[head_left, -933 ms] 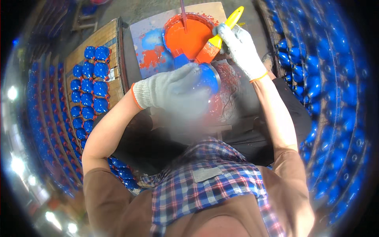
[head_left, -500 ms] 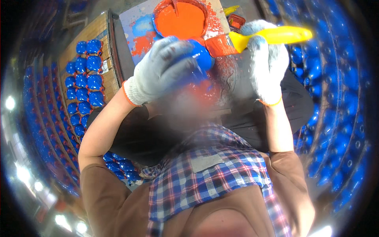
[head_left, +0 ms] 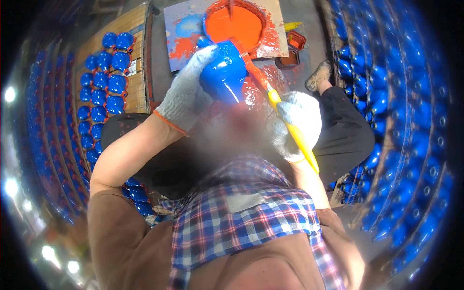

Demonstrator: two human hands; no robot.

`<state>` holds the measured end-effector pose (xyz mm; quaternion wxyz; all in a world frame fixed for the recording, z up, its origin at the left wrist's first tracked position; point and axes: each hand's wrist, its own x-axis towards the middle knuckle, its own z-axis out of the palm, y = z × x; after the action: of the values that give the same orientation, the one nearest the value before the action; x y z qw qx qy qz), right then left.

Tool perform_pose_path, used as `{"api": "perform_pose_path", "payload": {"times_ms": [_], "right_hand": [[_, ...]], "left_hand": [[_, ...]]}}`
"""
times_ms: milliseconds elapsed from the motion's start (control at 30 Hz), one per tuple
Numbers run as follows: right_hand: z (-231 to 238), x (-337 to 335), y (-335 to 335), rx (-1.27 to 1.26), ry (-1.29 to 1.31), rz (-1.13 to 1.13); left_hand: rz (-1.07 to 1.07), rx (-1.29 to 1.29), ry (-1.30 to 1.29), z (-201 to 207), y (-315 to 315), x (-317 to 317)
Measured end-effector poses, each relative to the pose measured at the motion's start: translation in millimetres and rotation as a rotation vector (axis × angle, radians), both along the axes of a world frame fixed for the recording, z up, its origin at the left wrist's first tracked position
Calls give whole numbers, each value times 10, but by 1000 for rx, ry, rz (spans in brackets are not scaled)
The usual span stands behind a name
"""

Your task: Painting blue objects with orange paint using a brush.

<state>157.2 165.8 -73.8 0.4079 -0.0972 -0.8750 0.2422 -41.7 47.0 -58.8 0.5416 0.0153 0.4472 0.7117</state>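
Observation:
My left hand (head_left: 186, 94), in a white knit glove with an orange cuff, grips a glossy blue rounded piece (head_left: 224, 72) from its left side. In my gloved right hand (head_left: 300, 116) is a paintbrush (head_left: 303, 143) with a yellow handle. Its bristles, coated in orange-red paint, lie against the right upper edge of the blue piece, where an orange-red band shows. Just beyond the piece stands a round tub (head_left: 263, 38) of orange paint with a stick in it. A blurred patch hides what lies below the piece.
The tub rests on a paint-splattered board (head_left: 175, 14). Beside it are a small red container (head_left: 296, 40) and a yellow object (head_left: 292, 25). Blue pieces with orange-red edges (head_left: 116, 83) line a wooden board at left; many blue pieces (head_left: 379, 94) fill racks at right.
The brush has swung from nearly level to slanting, its handle now pointing down toward me. My right hand came lower and leftward. The blue piece is turned and shows more of its side.

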Motion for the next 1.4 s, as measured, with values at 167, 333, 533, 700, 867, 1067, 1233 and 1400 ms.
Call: {"api": "perform_pose_path", "payload": {"times_ms": [167, 333, 533, 700, 867, 1067, 1233, 1400], "right_hand": [[-53, -2, 137, 107, 14, 122], [-11, 121, 201, -42, -192, 209], [140, 34, 372, -244, 66, -82], [242, -489, 1030, 147, -209, -122], [109, -825, 1012, -523, -254, 119], [150, -687, 852, -82, -262, 151], [170, -422, 647, -86, -102, 185], [133, -268, 552, -337, -1, 276]], "left_hand": [[19, -37, 153, -212, 83, -106], [34, -61, -174, -94, -45, -150], [-212, -36, 31, 120, -67, -225], [-380, -259, 1573, 58, -58, 29], [-546, -445, 2057, 6, -72, 164], [-627, -446, 2124, 32, -70, 175], [-519, -375, 1723, 76, -83, 86], [-549, -310, 861, 85, -83, 10]]}}
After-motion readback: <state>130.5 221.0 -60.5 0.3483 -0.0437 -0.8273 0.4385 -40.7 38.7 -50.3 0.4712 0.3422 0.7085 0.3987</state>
